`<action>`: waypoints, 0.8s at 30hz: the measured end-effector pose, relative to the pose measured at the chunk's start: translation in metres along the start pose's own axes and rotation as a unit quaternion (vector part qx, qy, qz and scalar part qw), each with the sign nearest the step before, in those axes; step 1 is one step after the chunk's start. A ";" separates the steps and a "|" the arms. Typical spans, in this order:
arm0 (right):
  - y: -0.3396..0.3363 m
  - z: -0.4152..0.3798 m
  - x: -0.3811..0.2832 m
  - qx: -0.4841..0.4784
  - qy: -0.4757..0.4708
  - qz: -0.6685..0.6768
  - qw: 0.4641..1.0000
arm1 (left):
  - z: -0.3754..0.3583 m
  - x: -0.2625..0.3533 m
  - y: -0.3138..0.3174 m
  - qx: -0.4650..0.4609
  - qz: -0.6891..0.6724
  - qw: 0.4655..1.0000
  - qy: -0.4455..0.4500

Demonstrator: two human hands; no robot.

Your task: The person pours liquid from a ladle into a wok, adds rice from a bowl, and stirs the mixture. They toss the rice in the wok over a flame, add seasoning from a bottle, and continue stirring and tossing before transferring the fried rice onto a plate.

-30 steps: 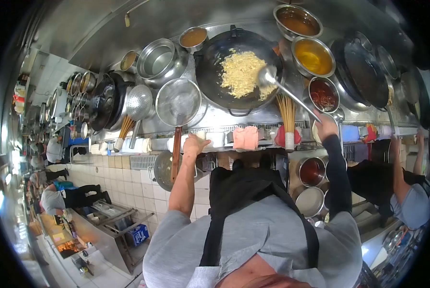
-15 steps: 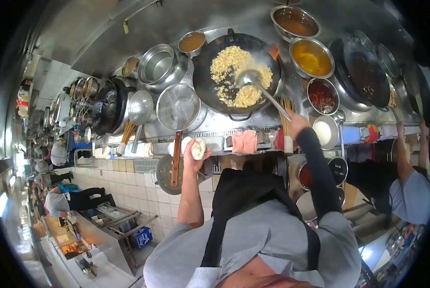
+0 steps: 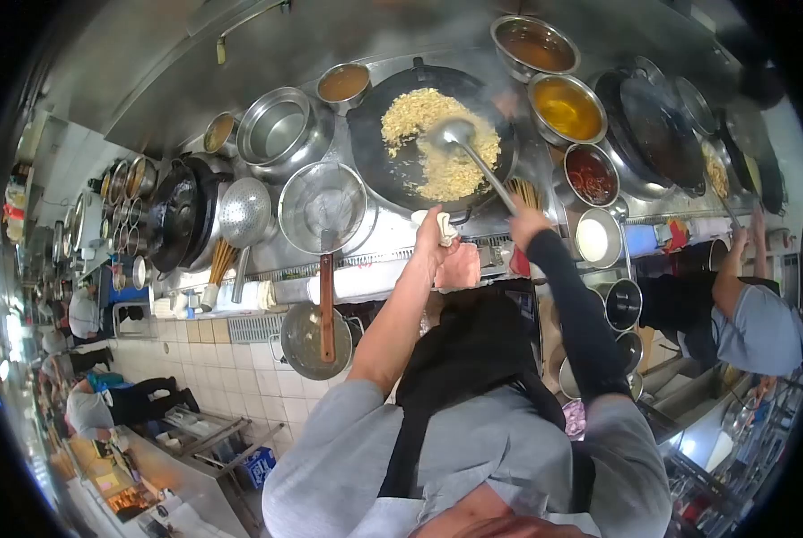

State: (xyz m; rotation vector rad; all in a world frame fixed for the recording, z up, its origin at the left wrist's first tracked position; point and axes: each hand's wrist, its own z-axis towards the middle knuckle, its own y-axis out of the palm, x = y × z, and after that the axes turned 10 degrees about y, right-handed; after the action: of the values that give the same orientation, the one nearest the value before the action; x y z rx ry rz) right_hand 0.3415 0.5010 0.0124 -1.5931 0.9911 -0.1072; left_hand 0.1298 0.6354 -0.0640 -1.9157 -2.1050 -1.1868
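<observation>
My right hand [image 3: 526, 223] is closed around the handle of a long metal ladle [image 3: 482, 166]. The ladle's bowl lies on a yellow, crumbly food that looks like fried rice [image 3: 419, 112], spread in a large black wok [image 3: 375, 170] on the stove. In my left hand [image 3: 430, 235] is a folded white cloth [image 3: 439, 224], right by the wok's near rim and its small loop handle. Whether the cloth touches that handle is hard to tell. A pink cloth [image 3: 460, 267] hangs at the stove's edge just beneath that hand.
Left of the wok are a wire strainer [image 3: 322, 211] with a wooden handle, a perforated skimmer [image 3: 244, 212] and a steel pot [image 3: 278, 130]. Bowls of yellow oil [image 3: 565, 108], red sauce [image 3: 591, 175] and white contents [image 3: 597, 235] stand on the right. A co-worker [image 3: 751, 323] works at the far right.
My left hand has moved right and up with the white cloth, from beside the strainer to the wok's near rim. The ladle has shifted slightly over the food as the view moved.
</observation>
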 end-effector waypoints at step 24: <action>-0.086 -0.133 0.012 -0.147 -0.047 0.100 0.983 | -0.009 -0.016 -0.037 -0.099 -0.021 0.992 0.073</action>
State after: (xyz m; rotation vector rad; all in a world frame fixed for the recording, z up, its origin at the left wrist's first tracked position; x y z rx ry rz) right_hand 0.3194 0.3866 0.1202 -1.7361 1.1252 0.2609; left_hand 0.0970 0.6201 -0.0839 -1.8010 -2.0283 -1.5476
